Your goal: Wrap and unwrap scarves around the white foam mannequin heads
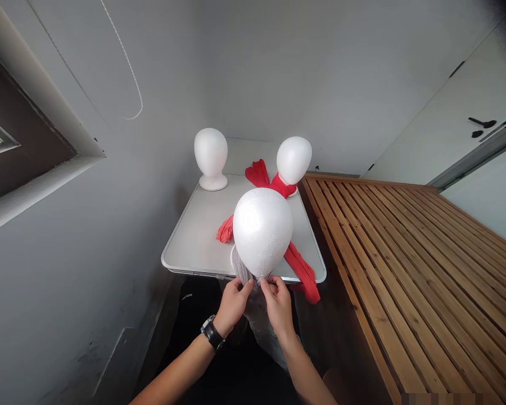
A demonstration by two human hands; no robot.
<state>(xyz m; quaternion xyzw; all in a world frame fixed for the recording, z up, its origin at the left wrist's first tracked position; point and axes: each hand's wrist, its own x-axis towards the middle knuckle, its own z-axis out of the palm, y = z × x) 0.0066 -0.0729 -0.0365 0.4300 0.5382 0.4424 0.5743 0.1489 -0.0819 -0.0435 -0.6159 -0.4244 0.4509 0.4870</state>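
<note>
Both the left hand (233,305) and the right hand (278,305) are closed in tight pinches, their fingertips almost meeting, each gripping a gathered fold of sheer grey fabric (241,265) just under a white foam mannequin head (262,232). A black wristwatch (213,333) is sitting on the left wrist. The fabric is hugging the head's lower left side and trailing down below the hands.

Just beyond the hands, the rounded front edge of a white surface (194,247) is running behind the held head. Red cloth (303,273) is lying across the surface behind that head, one end spilling over the front edge just right of the right hand. Farther from the hands, a second foam head (211,154) is standing on its base near the back left corner, while a third foam head (294,160) is standing near the back right corner with red cloth wrapped at its neck. A slatted wooden platform (405,270) is lining the surface's right edge, and a grey wall (109,225) is rising to the left.
</note>
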